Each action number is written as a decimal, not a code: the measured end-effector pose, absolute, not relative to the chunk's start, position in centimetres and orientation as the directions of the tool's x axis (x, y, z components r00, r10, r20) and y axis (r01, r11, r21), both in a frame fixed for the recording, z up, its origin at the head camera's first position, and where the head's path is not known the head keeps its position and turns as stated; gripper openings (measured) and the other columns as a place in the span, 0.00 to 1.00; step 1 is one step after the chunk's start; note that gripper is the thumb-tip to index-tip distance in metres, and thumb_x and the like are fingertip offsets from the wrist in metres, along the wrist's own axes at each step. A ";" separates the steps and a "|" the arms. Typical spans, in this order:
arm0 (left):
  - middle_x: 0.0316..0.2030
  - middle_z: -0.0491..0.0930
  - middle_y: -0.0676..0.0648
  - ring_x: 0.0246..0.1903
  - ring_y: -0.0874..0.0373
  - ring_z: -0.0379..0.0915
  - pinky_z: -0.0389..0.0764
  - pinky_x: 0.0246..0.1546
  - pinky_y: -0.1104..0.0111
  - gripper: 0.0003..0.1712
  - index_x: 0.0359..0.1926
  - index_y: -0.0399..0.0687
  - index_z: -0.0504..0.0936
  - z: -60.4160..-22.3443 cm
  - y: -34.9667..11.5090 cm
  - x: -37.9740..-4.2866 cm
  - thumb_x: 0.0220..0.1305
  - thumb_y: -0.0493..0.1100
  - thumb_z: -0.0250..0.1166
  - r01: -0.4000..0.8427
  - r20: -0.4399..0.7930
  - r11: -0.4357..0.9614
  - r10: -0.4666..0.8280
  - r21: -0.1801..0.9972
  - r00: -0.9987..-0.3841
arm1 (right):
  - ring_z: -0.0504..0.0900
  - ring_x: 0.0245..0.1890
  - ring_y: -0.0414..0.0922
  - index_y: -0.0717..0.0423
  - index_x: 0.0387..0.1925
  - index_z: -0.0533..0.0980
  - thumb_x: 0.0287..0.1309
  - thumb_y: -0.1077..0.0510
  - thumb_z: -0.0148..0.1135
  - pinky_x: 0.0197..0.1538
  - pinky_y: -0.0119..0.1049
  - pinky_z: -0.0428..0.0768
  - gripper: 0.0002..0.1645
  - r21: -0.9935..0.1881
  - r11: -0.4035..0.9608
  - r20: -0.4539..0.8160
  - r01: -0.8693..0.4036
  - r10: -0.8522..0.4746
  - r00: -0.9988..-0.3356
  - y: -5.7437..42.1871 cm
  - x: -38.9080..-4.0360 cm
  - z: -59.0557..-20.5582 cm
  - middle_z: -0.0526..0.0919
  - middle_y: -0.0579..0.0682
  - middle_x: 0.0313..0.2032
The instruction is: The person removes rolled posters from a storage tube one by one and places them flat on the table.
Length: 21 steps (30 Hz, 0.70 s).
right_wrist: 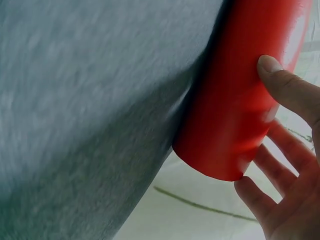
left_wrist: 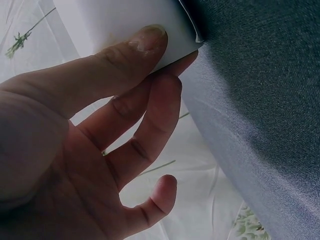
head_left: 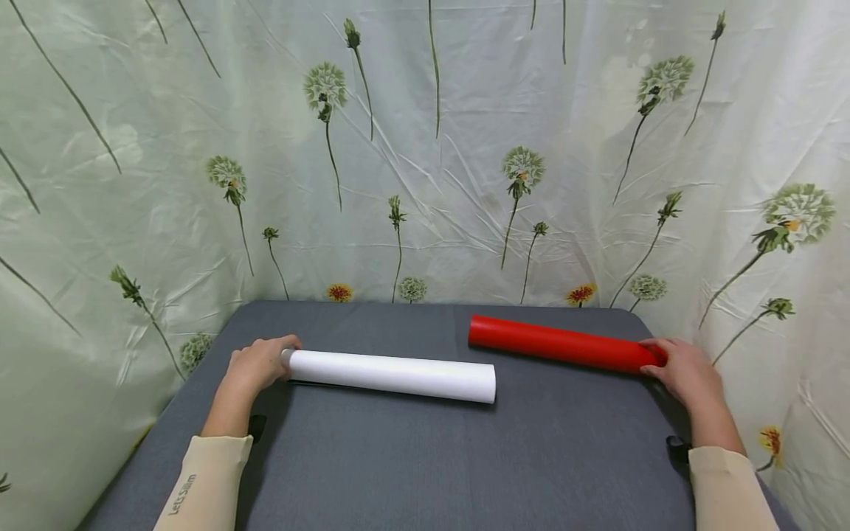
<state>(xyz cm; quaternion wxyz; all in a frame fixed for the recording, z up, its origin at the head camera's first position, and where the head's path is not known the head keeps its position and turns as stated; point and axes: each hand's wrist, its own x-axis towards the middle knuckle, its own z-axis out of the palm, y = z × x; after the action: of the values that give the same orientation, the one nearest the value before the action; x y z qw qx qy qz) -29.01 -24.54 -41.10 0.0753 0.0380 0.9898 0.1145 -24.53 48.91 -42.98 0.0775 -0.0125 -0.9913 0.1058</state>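
A white roll (head_left: pixel 395 376), like rolled-up paper or vinyl, lies left of centre on the grey table. My left hand (head_left: pixel 259 363) pinches its left end. In the left wrist view the thumb (left_wrist: pixel 147 42) lies on the white surface with a fingertip on the far side; the little finger stands away. Farther right and back lies a glossy red roll (head_left: pixel 554 344), slanting down to the right. My right hand (head_left: pixel 687 372) holds its right end. In the right wrist view the thumb (right_wrist: pixel 275 70) presses the near side, while the other fingers reach round behind the red roll.
Dark grey cloth covers the table (head_left: pixel 398 464). A pale curtain (head_left: pixel 425 147) printed with dandelions hangs behind it and along both sides. Light sleeves cover both forearms, and a dark strap piece (head_left: pixel 677 450) shows at the right wrist.
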 end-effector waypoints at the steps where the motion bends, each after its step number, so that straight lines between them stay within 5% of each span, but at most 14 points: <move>1: 0.57 0.82 0.29 0.50 0.32 0.78 0.70 0.49 0.36 0.28 0.63 0.53 0.81 -41.1 -24.5 -29.0 0.62 0.34 0.73 0.056 -0.143 0.971 0.092 0.234 -0.986 | 0.74 0.56 0.79 0.62 0.62 0.78 0.57 0.55 0.76 0.54 0.71 0.75 0.33 -0.209 0.978 0.160 0.001 0.036 -0.986 48.8 -24.6 -43.0 0.75 0.80 0.61; 21: 0.55 0.85 0.32 0.48 0.36 0.81 0.73 0.51 0.33 0.25 0.59 0.54 0.84 -41.8 -23.3 -29.1 0.61 0.38 0.76 0.121 -0.104 0.962 0.150 0.244 -0.983 | 0.74 0.59 0.77 0.57 0.64 0.79 0.60 0.53 0.75 0.54 0.72 0.76 0.32 -0.233 0.972 0.147 -0.010 0.025 -0.989 44.7 -26.6 -43.1 0.76 0.75 0.64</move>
<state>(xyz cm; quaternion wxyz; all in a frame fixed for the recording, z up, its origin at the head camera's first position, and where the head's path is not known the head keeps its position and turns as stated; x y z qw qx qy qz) -29.12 -23.32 -41.75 0.0608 0.0687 0.9886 0.1192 -26.63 44.73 -43.10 0.0744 -0.0037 -0.9903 0.1176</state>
